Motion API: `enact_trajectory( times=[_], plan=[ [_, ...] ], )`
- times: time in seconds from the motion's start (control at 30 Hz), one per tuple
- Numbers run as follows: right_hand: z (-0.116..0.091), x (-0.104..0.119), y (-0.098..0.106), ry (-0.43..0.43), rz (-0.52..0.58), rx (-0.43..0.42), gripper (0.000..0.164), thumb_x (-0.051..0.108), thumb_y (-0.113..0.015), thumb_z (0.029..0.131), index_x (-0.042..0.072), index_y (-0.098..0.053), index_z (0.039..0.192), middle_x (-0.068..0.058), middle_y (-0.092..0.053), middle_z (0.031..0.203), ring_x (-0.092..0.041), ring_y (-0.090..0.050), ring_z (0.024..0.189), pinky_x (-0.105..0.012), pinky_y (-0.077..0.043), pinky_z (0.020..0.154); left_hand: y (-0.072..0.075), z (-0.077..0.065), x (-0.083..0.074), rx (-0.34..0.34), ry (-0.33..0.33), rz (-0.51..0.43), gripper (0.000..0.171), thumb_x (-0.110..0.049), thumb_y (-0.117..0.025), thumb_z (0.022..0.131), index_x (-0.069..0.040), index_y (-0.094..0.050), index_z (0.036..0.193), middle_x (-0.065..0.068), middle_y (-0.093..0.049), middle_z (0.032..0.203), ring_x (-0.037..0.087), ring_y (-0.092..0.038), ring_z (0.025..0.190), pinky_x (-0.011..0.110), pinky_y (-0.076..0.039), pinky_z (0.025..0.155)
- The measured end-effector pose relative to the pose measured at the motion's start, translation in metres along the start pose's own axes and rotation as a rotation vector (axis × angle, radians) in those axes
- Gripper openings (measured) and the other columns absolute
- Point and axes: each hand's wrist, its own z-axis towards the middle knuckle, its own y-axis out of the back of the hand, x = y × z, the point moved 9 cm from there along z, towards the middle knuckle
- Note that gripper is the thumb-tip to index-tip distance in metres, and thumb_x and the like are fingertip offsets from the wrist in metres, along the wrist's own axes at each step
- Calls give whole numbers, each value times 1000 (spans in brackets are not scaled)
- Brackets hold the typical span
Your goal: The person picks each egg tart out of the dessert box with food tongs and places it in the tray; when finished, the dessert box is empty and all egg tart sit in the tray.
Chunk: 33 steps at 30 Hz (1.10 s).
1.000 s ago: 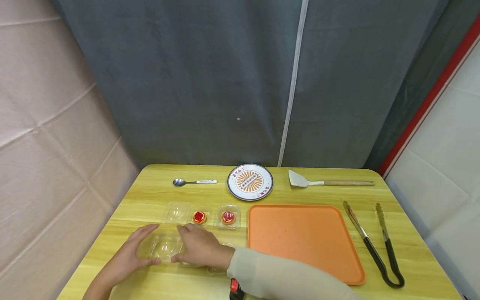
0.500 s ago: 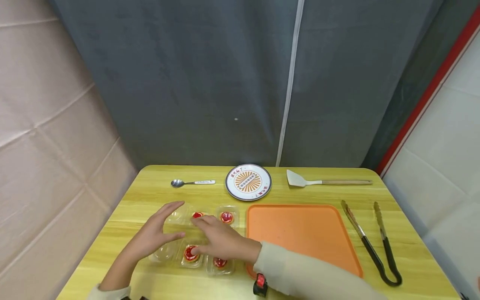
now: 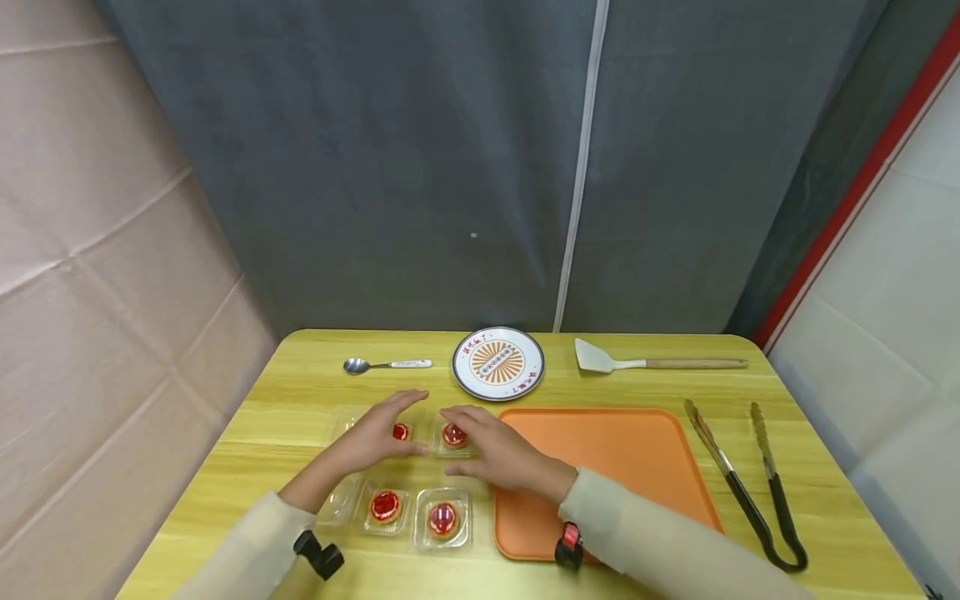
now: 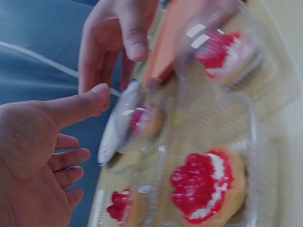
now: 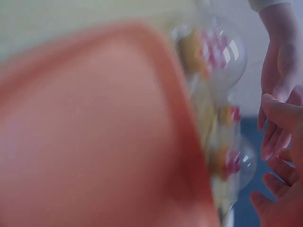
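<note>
Four-square on the table sit several cream tarts with red topping in clear plastic boxes. My left hand (image 3: 372, 439), fingers spread and holding nothing, hovers over the rear left tart (image 3: 401, 432) and partly hides it. My right hand (image 3: 495, 446) is beside the rear right tart (image 3: 454, 435), its fingertips overlapping that box's edge, also holding nothing. A domed lid covers this tart and the front right tart (image 3: 442, 520). The front left tart (image 4: 202, 185) lies uncovered, its clear lid (image 3: 337, 503) folded out to the left, partly behind my left wrist.
An orange tray (image 3: 600, 425) lies under my right forearm. Behind are a spoon (image 3: 386, 365), a patterned plate (image 3: 498, 331) and a white spatula (image 3: 596, 358) with a wooden handle. Black-handled tongs (image 3: 783, 517) lie at the right.
Both hands have moved right and toward the back, from around the front left clear lid to the rear right box. The front tarts have come into view from behind the right hand and arm.
</note>
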Motion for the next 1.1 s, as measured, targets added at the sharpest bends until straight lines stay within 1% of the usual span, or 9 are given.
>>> enact_trajectory(
  times=[0.1, 0.2, 0.3, 0.37, 0.43, 0.53, 0.77, 0.87, 1.1],
  plan=[
    [-1, -15, 1, -21, -3, -10, 84, 39, -80, 91, 13, -39, 159, -10, -40, 162, -31, -45, 144, -51, -44, 116, -11, 8, 0, 30, -14, 20, 88, -30, -88, 83, -2, -44, 154, 29, -35, 161, 49, -32, 149, 67, -30, 118],
    [-2, -30, -1, -52, -6, -14, 87, 40, -81, 89, 13, -38, 160, -9, -39, 163, -32, -44, 145, -51, -43, 117, -21, 15, 3, 57, -18, 57, 92, -34, -89, 81, -1, -44, 154, 28, -36, 161, 47, -30, 150, 63, -29, 121],
    [-1, -41, -2, -72, -9, -14, 89, 41, -82, 88, 11, -38, 160, -11, -38, 163, -34, -44, 145, -52, -41, 118, -30, 20, 8, 67, 9, 75, 96, -36, -91, 78, -2, -43, 155, 25, -34, 162, 45, -28, 152, 62, -26, 122],
    [-1, -45, -4, -79, -20, -10, 90, 41, -82, 88, 10, -38, 159, -13, -37, 164, -35, -43, 146, -53, -40, 118, -33, 21, 11, 66, 30, 85, 97, -36, -91, 76, -3, -44, 155, 25, -33, 163, 46, -28, 152, 63, -24, 123],
    [0, -48, -5, -85, -26, -8, 90, 42, -82, 88, 8, -38, 159, -14, -38, 163, -36, -43, 145, -53, -40, 118, -36, 22, 13, 61, 48, 79, 96, -34, -92, 76, -4, -45, 154, 25, -32, 163, 48, -26, 151, 65, -21, 123],
    [1, -50, -7, -95, -39, -7, 90, 42, -82, 88, 7, -39, 158, -14, -39, 162, -36, -44, 145, -53, -41, 118, -38, 22, 15, 53, 49, 84, 95, -33, -93, 75, -4, -47, 153, 24, -34, 163, 49, -24, 151, 65, -18, 123],
    [3, -55, -11, -112, -86, -16, 87, 43, -82, 87, 6, -43, 156, -14, -45, 158, -33, -47, 143, -50, -42, 117, -41, 21, 16, 8, 13, 89, 91, -30, -93, 75, -4, -50, 151, 21, -40, 160, 44, -25, 153, 61, -10, 126],
    [4, -56, -13, -115, -100, -16, 86, 44, -82, 87, 7, -45, 155, -13, -47, 157, -32, -49, 141, -50, -43, 116, -42, 21, 18, -9, 11, 77, 89, -29, -93, 75, -6, -51, 150, 21, -40, 161, 45, -23, 153, 62, -9, 126],
    [5, -58, -11, -125, -67, -19, 87, 46, -84, 84, 7, -48, 153, -11, -52, 153, -30, -53, 137, -48, -45, 115, -42, 20, 20, -33, 13, 71, 85, -29, -92, 77, -9, -53, 149, 22, -37, 162, 50, -21, 153, 64, -11, 125]
  ],
)
